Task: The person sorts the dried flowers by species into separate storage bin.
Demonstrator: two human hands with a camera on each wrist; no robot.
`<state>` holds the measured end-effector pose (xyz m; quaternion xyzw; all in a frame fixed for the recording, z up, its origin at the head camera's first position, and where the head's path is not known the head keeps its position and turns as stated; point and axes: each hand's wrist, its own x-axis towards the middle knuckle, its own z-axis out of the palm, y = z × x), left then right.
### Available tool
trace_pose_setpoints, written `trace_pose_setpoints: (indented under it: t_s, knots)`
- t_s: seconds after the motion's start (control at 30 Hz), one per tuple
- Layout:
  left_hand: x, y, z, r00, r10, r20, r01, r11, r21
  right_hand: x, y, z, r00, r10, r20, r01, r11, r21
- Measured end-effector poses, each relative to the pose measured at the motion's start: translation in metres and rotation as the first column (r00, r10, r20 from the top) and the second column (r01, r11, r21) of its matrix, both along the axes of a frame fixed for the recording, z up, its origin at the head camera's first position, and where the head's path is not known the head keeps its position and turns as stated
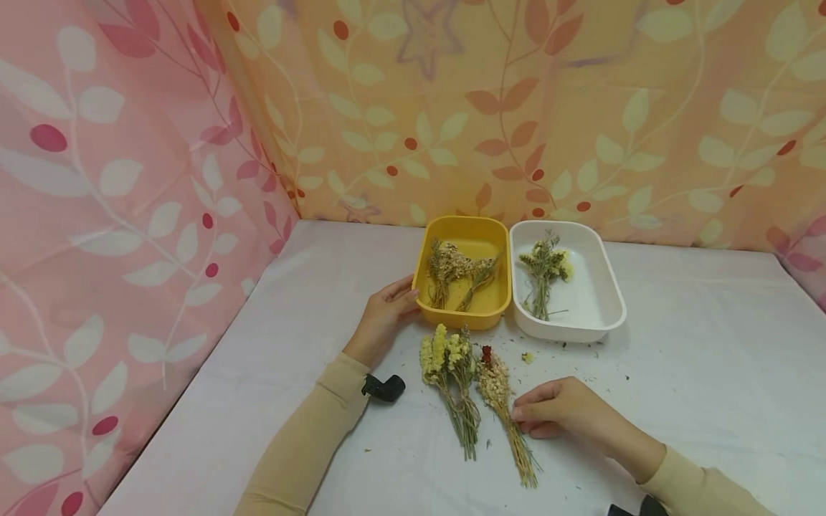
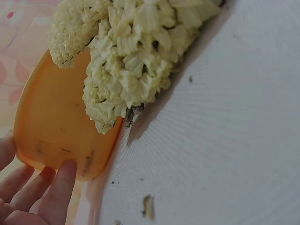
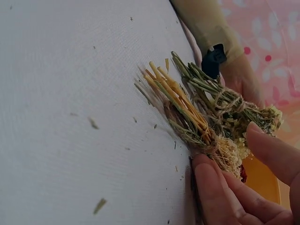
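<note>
My left hand (image 1: 385,315) rests its straight fingers against the near-left side of a yellow tray (image 1: 474,231); in the left wrist view the fingertips (image 2: 67,168) touch its outer wall. Several dried beige and green sprigs (image 1: 454,265) lie inside. Over the stems of a beige dried-flower bunch (image 1: 497,387) with a dark red bloom (image 1: 487,353) is my right hand (image 1: 571,410). In the right wrist view its fingers lie beside this bunch, the thumb (image 3: 269,145) apart from it. Left of it lies a twine-tied bunch of pale yellow dried flowers (image 1: 452,369).
A white tray (image 1: 590,287) stands against the yellow one's right side, holding a yellow-green dried bunch (image 1: 545,269). A small yellow flower piece (image 1: 528,357) and scattered plant crumbs lie on the white tablecloth (image 1: 710,373). Patterned curtains (image 1: 568,129) hang behind and at the left.
</note>
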<state>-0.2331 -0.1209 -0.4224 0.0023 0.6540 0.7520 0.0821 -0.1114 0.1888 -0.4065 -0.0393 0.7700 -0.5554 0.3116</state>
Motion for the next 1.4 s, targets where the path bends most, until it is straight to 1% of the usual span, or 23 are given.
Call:
trace_pose_setpoints:
  t_s: [0.2,0.37,0.47,0.63,0.7,0.9,1.03,1.2,1.4]
  knots:
    - [0.000,0.000,-0.001,1.000,0.007,0.006,-0.007,1.000,0.003,0.001,-0.007,0.000,1.000,-0.026,-0.013,0.026,0.999,0.044]
    - [0.000,0.000,0.001,1.000,0.004,0.010,-0.004,1.000,0.001,0.007,-0.013,-0.002,0.996,-0.059,-0.066,0.065,0.994,0.088]
    - [0.000,0.001,0.001,1.000,0.007,0.014,-0.007,1.000,0.003,0.010,-0.016,-0.002,0.991,-0.056,-0.118,0.070,0.991,0.116]
    - [0.001,0.001,0.002,1.000,0.009,0.017,-0.009,1.000,0.001,0.015,-0.020,-0.002,0.973,-0.016,-0.231,0.065,0.976,0.207]
    - [0.001,0.001,0.003,1.000,0.013,0.018,-0.012,1.000,-0.004,0.016,-0.023,-0.002,0.965,-0.007,-0.264,0.073,0.968,0.240]
    - [0.001,0.001,0.003,1.000,0.012,0.023,-0.012,1.000,-0.004,0.018,-0.029,-0.002,0.947,-0.001,-0.321,0.098,0.954,0.285]
    - [0.000,0.000,0.004,1.000,0.006,0.019,-0.006,1.000,0.001,0.017,-0.032,-0.001,0.933,0.025,-0.359,0.095,0.945,0.314]
    - [0.000,-0.001,0.003,1.000,0.007,0.020,-0.007,1.000,-0.003,0.016,-0.032,-0.001,0.937,0.020,-0.348,0.090,0.951,0.297]
    - [0.001,-0.001,0.002,1.000,0.004,0.018,-0.004,1.000,-0.001,0.016,-0.024,-0.003,0.964,-0.024,-0.265,0.091,0.966,0.243]
